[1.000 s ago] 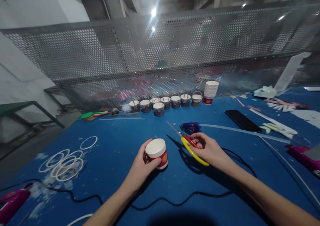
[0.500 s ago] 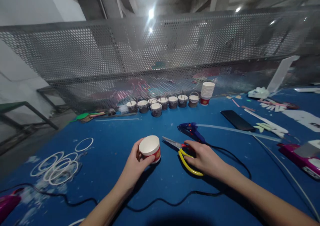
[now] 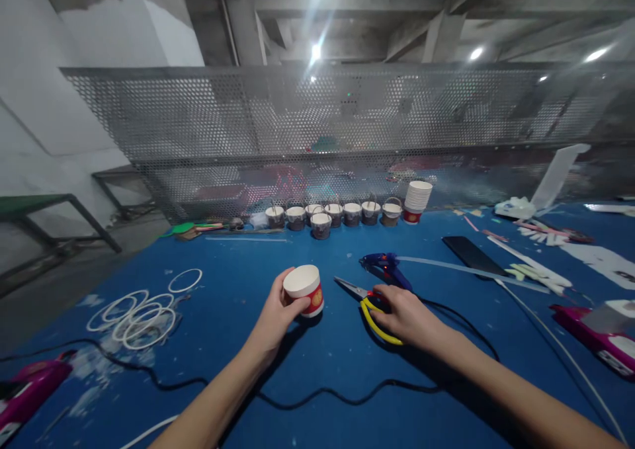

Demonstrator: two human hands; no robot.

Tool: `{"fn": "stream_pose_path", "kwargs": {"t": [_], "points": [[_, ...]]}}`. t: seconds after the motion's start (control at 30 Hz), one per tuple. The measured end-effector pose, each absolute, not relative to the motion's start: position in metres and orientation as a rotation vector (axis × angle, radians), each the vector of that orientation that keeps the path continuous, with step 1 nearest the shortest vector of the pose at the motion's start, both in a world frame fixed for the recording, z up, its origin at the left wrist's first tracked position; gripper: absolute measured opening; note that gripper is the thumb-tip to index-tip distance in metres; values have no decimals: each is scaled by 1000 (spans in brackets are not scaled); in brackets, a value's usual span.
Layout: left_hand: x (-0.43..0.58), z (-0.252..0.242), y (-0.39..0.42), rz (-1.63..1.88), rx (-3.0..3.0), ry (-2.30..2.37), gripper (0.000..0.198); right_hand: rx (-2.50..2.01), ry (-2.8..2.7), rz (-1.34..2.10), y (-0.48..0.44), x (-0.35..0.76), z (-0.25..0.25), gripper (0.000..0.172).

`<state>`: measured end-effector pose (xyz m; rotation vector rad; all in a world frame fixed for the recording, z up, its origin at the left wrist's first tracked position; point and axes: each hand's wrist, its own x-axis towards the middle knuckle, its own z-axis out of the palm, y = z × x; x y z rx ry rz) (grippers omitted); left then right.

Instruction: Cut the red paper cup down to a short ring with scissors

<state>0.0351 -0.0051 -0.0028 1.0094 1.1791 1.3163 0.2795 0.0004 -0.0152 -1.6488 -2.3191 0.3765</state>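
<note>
My left hand (image 3: 278, 313) is wrapped round a red and white paper cup (image 3: 313, 298), its open rim up and tipped slightly. To the right, my right hand (image 3: 403, 313) grips the scissors (image 3: 373, 318) by their yellow and red handles; the blades point up and left toward the cup, apart from it. Just beyond that hand lies a blue glue gun (image 3: 387, 264) with a clear stick in its back end. White rings (image 3: 143, 320) lie in a loose pile at the left.
Several small dark buckets (image 3: 321, 225) line the back by a mesh panel (image 3: 307, 125), beside stacked paper cups (image 3: 417, 198). A black phone (image 3: 472, 255) and a magenta power strip (image 3: 590, 335) lie right. A black cable (image 3: 342, 399) crosses the blue table (image 3: 248, 270) in front.
The view has tilted up, so the panel and buckets sit lower in it. The cup in my left hand has turned slightly. Both hands keep their holds.
</note>
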Motion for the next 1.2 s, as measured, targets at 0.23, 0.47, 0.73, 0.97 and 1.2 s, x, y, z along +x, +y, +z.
{"fn": "stream_pose_path", "kwargs": {"t": [0.23,0.47,0.73,0.97,1.2], "points": [[34,-1,-6,1267,909,1101,61,-1735,-2403,231,8,261,-20,29],[30,-2,-1,1259,882,1085,58,-1801,-2505,67,9,249,-18,27],[28,0,2,1305,871,1098,49,-1816,-2498,40,11,244,-16,24],[23,2,6,1315,897,1141,47,-1777,-2394,124,-39,272,7,26],[25,0,9,1288,947,1205,47,-2014,-2050,221,-92,368,24,19]]}}
